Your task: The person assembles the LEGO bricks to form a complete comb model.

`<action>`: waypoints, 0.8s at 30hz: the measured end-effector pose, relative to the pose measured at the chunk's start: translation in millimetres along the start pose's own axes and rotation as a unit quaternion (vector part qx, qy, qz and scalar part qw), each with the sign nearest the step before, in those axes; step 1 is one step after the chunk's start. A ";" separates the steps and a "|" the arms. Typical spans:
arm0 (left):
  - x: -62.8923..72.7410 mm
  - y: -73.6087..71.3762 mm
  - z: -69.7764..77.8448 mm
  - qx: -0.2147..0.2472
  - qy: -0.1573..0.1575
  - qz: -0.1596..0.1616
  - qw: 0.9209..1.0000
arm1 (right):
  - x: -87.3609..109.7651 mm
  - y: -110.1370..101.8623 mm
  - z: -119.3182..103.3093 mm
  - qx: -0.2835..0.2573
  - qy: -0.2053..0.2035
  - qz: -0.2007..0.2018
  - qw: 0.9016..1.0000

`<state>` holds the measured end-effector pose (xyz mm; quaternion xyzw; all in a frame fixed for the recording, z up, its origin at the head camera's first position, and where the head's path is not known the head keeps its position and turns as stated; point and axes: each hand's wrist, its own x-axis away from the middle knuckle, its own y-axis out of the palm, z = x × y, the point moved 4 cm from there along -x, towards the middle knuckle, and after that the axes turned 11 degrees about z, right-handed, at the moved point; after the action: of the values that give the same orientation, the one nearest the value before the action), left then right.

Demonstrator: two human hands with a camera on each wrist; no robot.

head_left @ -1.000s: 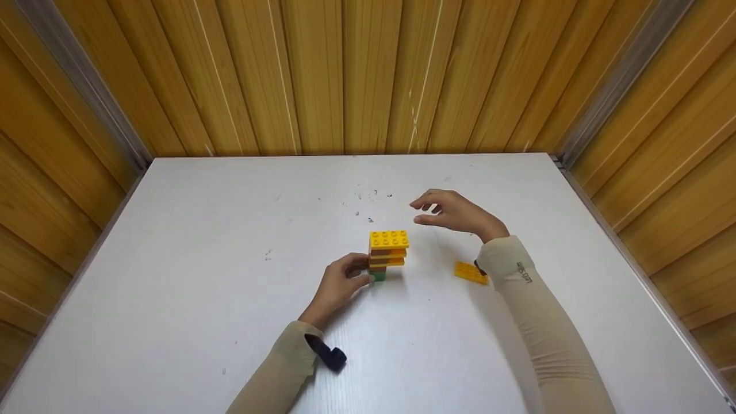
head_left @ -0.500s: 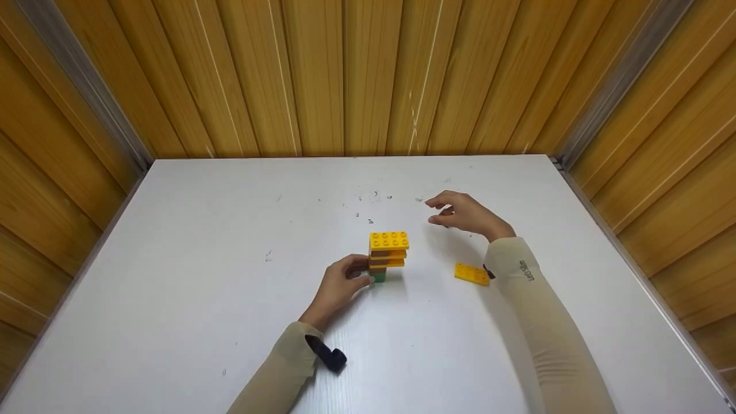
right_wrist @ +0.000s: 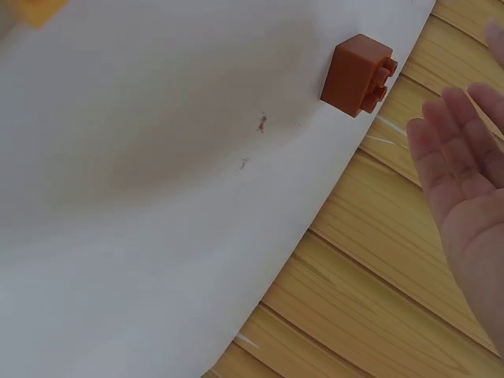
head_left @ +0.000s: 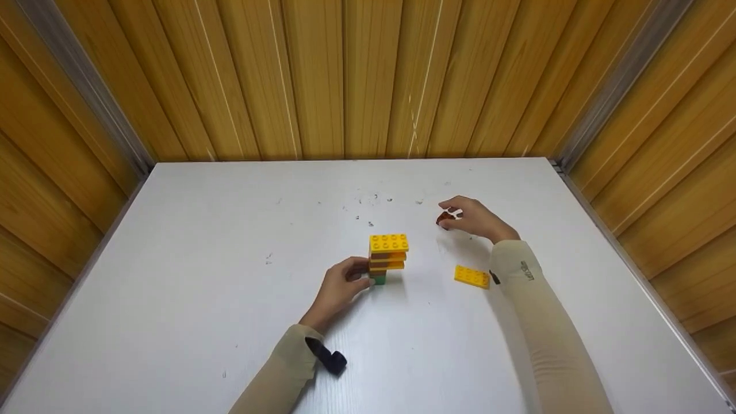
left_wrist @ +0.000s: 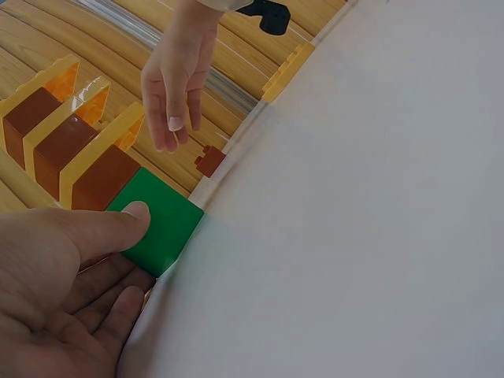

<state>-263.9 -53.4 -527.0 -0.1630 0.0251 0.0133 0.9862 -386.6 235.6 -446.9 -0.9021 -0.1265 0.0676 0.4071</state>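
Observation:
My left hand (head_left: 336, 287) grips the green block (left_wrist: 165, 224) at the foot of a small tower of toy bricks (head_left: 388, 244). Above the green block, brown bricks alternate with yellow plates that jut out to the right. In the left wrist view, the thumb lies across the green face and the other fingers curl behind it. My right hand (head_left: 477, 221) hovers over a loose brown brick (right_wrist: 356, 75) on the table. Its fingers are extended, and the right wrist view shows a gap between them and the brick.
A loose yellow plate (head_left: 471, 276) lies on the white table (head_left: 230, 241), near the right sleeve. Wood-patterned panels (head_left: 345, 80) rise behind the table and on both sides. Dark marks spot the tabletop.
The right hand has moved right, away from the tower, and the brown brick beneath it has come into sight. The left hand has stayed at the tower.

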 end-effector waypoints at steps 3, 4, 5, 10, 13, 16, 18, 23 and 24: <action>0.1 -0.3 -0.6 0.001 0.001 -0.001 1.000 | -0.3 0.2 6.3 0.003 0.011 0.001 1.000; 0.1 -0.4 -0.7 0.003 0.002 -0.002 1.000 | -0.6 0.2 8.4 0.006 0.014 0.002 1.000; 0.1 -0.5 -0.7 0.004 0.003 -0.002 1.000 | -0.7 0.6 10.5 0.010 0.018 0.002 1.000; 0.4 -0.7 -0.7 0.004 0.005 -0.002 1.000 | -1.4 2.5 17.3 0.024 0.028 0.001 0.999; 0.3 -1.2 -0.8 0.005 0.005 -0.004 1.000 | -2.3 4.0 19.8 0.035 0.036 -0.001 0.999; -0.2 -1.1 -1.5 0.006 0.005 -0.006 1.000 | -3.0 5.1 22.7 0.042 0.045 -0.004 0.998; -0.5 -0.8 -1.7 0.007 0.004 -0.006 1.000 | -3.4 5.8 24.6 0.042 0.053 -0.005 0.998; -0.6 -0.6 -1.0 0.011 0.002 -0.005 1.000 | -5.8 9.1 27.5 0.039 0.058 -0.012 0.997; -0.6 -0.7 -0.9 0.010 0.002 -0.005 1.000 | -6.4 10.0 28.0 0.037 0.061 -0.014 0.997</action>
<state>-264.5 -54.4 -527.6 -0.1530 0.0264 0.0075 0.9878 -397.3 247.6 -472.7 -0.8869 -0.1115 0.0119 0.4481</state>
